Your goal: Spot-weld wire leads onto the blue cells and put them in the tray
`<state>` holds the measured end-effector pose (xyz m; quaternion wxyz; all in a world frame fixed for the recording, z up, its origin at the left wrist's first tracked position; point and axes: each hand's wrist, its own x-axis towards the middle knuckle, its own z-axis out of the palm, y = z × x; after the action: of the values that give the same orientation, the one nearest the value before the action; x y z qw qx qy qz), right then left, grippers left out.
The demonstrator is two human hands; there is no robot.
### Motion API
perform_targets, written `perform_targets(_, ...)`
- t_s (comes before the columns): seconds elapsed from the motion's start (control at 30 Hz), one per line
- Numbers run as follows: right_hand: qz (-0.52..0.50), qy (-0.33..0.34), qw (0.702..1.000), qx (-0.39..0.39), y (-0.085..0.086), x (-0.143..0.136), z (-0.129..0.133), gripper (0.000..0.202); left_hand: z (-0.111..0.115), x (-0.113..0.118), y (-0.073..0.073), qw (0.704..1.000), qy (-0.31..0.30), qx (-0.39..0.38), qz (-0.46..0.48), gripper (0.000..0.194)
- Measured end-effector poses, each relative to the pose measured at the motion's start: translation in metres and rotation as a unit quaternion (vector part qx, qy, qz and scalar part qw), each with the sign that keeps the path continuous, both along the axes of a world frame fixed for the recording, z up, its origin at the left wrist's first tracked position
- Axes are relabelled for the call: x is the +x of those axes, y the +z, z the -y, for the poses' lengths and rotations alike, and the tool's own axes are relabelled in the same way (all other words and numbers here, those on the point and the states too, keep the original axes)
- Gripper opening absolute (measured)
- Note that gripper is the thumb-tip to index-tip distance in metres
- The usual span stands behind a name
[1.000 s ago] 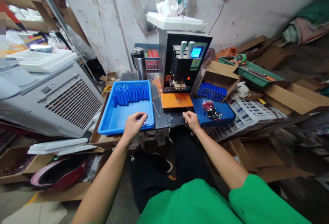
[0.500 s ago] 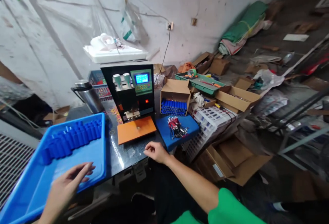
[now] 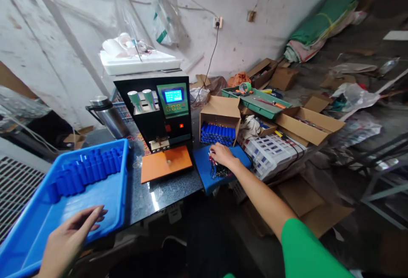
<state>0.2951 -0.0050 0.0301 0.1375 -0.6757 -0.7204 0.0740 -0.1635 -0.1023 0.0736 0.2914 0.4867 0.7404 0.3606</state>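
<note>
My right hand (image 3: 223, 155) reaches over the blue pad (image 3: 203, 168), its fingers pinched on red and black wire leads (image 3: 217, 171) at the top of a small heap. Exactly how many leads are between the fingertips is hidden. My left hand (image 3: 70, 234) hovers above the near edge of the blue tray (image 3: 123, 203), fingers loosely curved and apart, nothing visible in them. Inside the tray, blue cylindrical battery cells (image 3: 75, 180) stand in rows. Between the hands stands a black spot welder (image 3: 174, 120) with a lit display and an orange plate (image 3: 167, 164) in front.
Behind the pad, a cardboard box (image 3: 219, 110) holds stacked blue cells. A steel thermos (image 3: 108, 118) stands behind the tray. To the right are a green tool tray (image 3: 264, 104), a white plastic crate (image 3: 270, 152) and open cartons (image 3: 310, 125). A white foam lid (image 3: 140, 62) rests atop the machine.
My right hand has moved from the table's front edge out to the wire heap and closed on leads there. My left hand stays over the tray, slightly lower in view.
</note>
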Motion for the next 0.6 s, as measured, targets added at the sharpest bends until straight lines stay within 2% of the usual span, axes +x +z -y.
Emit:
perform_targets(0.1,0.047,0.02,0.998,-0.037,0.004,-0.011,-0.012,0.027,0.0,0.0,-0.002,1.0,0.001,0.009,0.004,0.052)
perform_targets(0.23,0.058,0.014,0.997,-0.053,0.0,-0.019,-0.021,0.017,-0.001,-0.001,-0.006,1.0,-0.005,0.021,0.0,0.052)
perform_targets(0.33,-0.016,-0.009,0.999,-0.028,-0.005,-0.013,-0.027,0.006,0.0,-0.003,-0.009,1.0,-0.009,0.026,-0.006,0.048)
perform_targets(0.4,-0.123,-0.033,0.992,0.0,-0.006,-0.003,-0.03,0.005,0.0,-0.003,-0.01,1.0,-0.013,0.025,-0.012,0.046)
perform_targets(0.47,-0.265,-0.055,0.962,0.039,-0.004,0.01,-0.033,0.013,0.0,-0.003,-0.011,0.999,-0.014,0.024,-0.016,0.045)
perform_targets(0.6,-0.51,-0.093,0.849,0.099,0.011,0.031,-0.034,0.03,-0.001,-0.002,-0.01,0.999,-0.012,0.018,-0.033,0.041)
